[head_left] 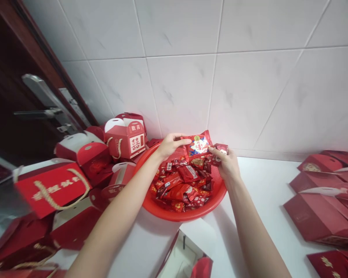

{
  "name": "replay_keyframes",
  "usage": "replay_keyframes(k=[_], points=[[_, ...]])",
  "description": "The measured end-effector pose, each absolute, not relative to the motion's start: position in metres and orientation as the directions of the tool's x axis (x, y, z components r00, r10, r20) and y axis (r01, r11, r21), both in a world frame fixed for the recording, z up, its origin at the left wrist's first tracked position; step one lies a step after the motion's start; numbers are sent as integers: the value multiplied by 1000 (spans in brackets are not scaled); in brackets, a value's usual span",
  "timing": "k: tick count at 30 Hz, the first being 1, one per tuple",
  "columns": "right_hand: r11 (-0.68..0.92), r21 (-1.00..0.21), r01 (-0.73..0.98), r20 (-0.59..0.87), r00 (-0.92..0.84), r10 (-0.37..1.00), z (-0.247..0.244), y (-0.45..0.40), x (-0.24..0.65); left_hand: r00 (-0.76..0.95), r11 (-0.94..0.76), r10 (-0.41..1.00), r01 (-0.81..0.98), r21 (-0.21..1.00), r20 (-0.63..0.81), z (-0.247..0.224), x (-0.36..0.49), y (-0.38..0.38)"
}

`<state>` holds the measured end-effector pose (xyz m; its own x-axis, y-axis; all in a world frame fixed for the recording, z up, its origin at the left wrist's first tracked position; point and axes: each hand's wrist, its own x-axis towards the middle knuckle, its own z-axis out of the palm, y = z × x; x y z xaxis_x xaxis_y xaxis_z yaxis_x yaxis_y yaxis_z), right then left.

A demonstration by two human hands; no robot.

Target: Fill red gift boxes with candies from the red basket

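Note:
Over the far side of a red plastic basket, my left hand pinches the left edge of a large red snack packet with a white and blue print. My right hand is closed on a small dark red candy packet, and its thumb touches the large packet's right corner. Beneath both hands, the basket holds a heap of red wrapped sweets. Close to me, below the basket, stands an open gift box with a white inside.
Red gift boxes with rope handles crowd the left side, one upright box standing near the wall. More dark red boxes line the right of the white table. A tiled wall rises behind; a door handle is at far left.

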<state>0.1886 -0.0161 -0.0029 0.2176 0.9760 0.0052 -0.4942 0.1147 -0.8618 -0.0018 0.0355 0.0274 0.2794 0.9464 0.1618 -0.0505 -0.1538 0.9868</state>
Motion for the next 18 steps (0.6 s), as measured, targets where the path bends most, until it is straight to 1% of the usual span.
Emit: replay_keyframes(k=[3,6,8,11,13,15,16,18], points=[[95,-887,-452,-3,210,978,-3,-17,188,321,-154,936,12,988,142,27,-7,37],[65,-922,-382,-10,191,981,-4,-19,189,377,-191,919,168,967,116,29,-14,39],[56,-952,-300,0,185,983,-5,-20,190,338,-214,934,264,941,117,29,-21,43],[61,-987,-147,41,136,990,-8,-21,192,211,-172,974,420,891,88,25,-33,52],[61,-994,-88,53,83,995,-10,-20,192,163,-125,986,586,801,35,18,-42,58],[48,-996,-79,43,60,997,-10,-20,192,148,-83,988,726,683,-37,10,-50,63],[43,-996,-83,38,58,998,-10,-21,191,143,-63,987,768,637,-75,6,-52,65],[40,-995,-93,34,65,997,-9,-22,191,131,-24,981,810,586,-141,-3,-56,70]])
